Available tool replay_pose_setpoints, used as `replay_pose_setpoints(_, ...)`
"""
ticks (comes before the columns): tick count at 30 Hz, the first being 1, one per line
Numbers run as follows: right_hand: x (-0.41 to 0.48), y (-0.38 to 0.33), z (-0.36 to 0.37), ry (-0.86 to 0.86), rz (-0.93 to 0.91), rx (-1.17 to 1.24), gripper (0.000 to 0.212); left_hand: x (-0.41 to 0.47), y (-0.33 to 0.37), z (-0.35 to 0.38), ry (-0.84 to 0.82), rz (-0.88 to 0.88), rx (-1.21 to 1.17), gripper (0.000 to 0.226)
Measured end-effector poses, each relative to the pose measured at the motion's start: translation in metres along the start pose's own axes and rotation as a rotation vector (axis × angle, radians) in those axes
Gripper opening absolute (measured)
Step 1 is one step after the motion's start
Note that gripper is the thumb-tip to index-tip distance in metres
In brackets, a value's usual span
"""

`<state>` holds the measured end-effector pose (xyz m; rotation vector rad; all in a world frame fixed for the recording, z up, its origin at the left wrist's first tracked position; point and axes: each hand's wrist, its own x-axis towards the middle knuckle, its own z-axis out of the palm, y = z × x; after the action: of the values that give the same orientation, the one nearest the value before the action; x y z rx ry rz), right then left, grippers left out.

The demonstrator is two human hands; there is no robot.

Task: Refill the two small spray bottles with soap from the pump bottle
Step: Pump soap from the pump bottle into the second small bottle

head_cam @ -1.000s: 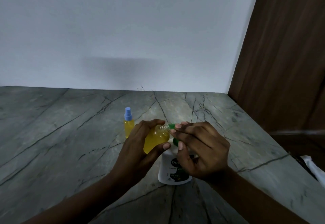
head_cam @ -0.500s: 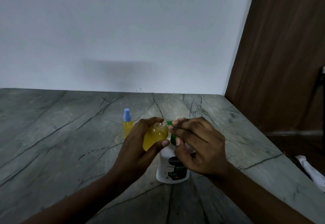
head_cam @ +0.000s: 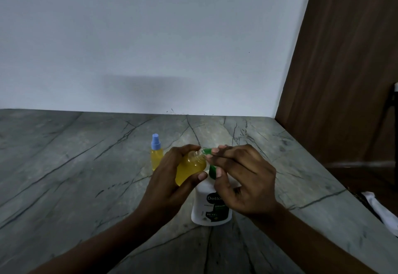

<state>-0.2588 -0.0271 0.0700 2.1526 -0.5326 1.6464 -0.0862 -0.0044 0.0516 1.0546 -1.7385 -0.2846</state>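
The left hand grips the uncapped spray bottle, neck to spout — the right hand pinches the green head of the pump bottle.

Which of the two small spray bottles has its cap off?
The bottle in the left hand, bare neck at the green nozzle; the standing bottle wears a blue cap.

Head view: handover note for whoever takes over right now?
Left hand grips the open spray bottle, tilted, mouth at the pump nozzle.
Right hand pinches that nozzle atop the pump bottle, which stands on the counter.
Second spray bottle, blue cap on, stands behind the left hand.
Done: the capped one looks filled; the held one looks mostly full.
Left: top up the held bottle, then recap it. Its cap is not in view.
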Motion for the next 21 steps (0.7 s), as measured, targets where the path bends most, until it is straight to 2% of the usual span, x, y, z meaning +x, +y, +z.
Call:
replay_pose_setpoints(3, -0.002, 0.001, 0.002, 0.01, -0.005, -0.006, 0.035, -0.001, -0.004, 0.001, -0.004, -0.003, 0.007, 0.038)
replay_pose_setpoints(11, -0.009, 0.002, 0.007, 0.036, -0.025, -0.021, 0.025, -0.003, -0.01, 0.003, -0.009, -0.024, 0.016, 0.041)
replay_pose_setpoints(18, -0.005, 0.003, 0.004, -0.011, -0.039, -0.015, 0.033, -0.003, -0.008, 0.002, 0.001, -0.021, 0.011, 0.04)
replay_pose_setpoints(21, 0.002, 0.003, -0.001, -0.036, -0.047, -0.011, 0.028, -0.001, -0.004, 0.002, 0.0, -0.007, -0.002, 0.04)
